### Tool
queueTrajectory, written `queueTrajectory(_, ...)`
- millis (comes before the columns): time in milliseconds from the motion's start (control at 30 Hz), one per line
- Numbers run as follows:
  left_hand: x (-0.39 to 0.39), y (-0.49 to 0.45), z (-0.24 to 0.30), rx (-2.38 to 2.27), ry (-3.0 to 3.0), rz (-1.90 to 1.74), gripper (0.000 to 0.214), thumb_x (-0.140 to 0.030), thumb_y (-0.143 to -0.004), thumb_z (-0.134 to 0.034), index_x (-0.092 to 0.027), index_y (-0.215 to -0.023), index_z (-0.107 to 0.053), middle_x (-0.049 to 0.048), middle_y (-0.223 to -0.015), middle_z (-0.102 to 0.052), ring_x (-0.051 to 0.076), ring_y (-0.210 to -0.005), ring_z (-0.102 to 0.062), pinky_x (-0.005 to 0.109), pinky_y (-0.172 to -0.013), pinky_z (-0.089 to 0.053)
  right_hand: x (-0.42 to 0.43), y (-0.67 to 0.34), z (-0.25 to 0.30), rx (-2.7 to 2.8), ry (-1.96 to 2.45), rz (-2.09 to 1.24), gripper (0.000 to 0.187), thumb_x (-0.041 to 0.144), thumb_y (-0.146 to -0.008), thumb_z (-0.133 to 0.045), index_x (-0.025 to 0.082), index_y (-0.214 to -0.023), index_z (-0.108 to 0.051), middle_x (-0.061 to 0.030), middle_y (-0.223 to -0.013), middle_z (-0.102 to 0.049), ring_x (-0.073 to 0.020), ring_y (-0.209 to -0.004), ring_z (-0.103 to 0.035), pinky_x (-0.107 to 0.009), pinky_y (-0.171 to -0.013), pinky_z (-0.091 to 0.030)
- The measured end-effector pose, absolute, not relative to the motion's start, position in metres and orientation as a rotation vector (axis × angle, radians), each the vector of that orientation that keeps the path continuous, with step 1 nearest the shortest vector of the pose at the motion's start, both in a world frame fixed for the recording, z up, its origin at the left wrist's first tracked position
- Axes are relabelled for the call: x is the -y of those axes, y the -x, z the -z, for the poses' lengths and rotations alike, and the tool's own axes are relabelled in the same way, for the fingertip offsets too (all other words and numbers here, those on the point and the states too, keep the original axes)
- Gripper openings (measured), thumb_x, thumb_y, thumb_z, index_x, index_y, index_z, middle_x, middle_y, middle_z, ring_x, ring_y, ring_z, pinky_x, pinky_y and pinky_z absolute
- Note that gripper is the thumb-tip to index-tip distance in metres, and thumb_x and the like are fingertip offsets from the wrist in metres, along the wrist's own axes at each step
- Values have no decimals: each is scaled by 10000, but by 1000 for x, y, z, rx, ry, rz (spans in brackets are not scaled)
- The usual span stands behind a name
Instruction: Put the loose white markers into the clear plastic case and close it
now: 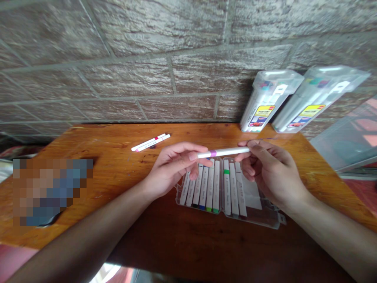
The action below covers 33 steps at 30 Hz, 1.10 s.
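Note:
A white marker (229, 151) with a purple band is held level between my two hands, above an open clear plastic case (256, 221). My left hand (176, 163) pinches its left end between thumb and fingers. At the other end, my right hand (269, 165) grips the tip, which its fingers partly hide. Several white markers (207, 188) lie side by side in the case's left half. Three more, one a green-banded marker (226, 186), lie in the right half beside a white paper slip (251, 194).
Two white markers (151, 142) lie together on the wooden table (118, 173) to the left. At the back right stand two clear marker boxes (262, 102) with labels, near a brick wall (194, 74). A pixelated object (53, 192) lies at far left.

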<state>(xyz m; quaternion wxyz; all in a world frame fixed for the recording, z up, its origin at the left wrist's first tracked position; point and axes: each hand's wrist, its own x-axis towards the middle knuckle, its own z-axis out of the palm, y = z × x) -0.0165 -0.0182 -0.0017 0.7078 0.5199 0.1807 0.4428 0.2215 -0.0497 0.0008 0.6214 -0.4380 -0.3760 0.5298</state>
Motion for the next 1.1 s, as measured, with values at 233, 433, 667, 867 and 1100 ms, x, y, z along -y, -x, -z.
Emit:
queueTrajectory(233,19,16,1,-439,-1151,-993,162,-249,-968,-742,-190,-1088,-833,105,-925,-851,80,-574,-660,192,-587,-525,50,-222,-2,853,1021,-1213,154,304,-892,-772,152,-912,-788,-40,-670,-743,-102,-395,-465,-230,-342,-383)
queueTrajectory(433,17,14,-1,-554,-1127,-1039,124,-255,-907,-780,-171,-976,-839,97,-827,-832,134,-640,-721,202,-571,-497,52,-221,1,923,1027,-1162,202,371,-892,-816,173,-876,-788,-27,-681,-739,-86,-413,-456,-218,-365,-387)
queueTrajectory(667,17,15,1,-649,-1126,-1026,187,-257,-880,-780,-156,-1017,-856,126,-850,-838,160,-660,-726,233,-586,-488,52,-224,4,1000,1017,-1091,196,381,-931,-805,191,-884,-782,-22,-707,-748,-89,-426,-474,-231,-383,-400)
queueTrajectory(867,14,16,3,-694,-1115,-1059,189,-245,-873,-786,-146,-1016,-861,120,-853,-844,117,-594,-663,219,-585,-506,56,-224,4,1129,1015,-967,191,372,-964,-785,208,-871,-756,-13,-714,-752,-82,-429,-503,-226,-394,-393)
queueTrajectory(1100,14,14,1,-771,-1145,-1110,193,-286,-824,-862,-164,-974,-863,99,-862,-845,139,-646,-702,233,-603,-530,60,-221,-2,1205,1066,-893,225,418,-955,-789,210,-878,-747,12,-605,-661,-98,-423,-477,-253,-399,-391)
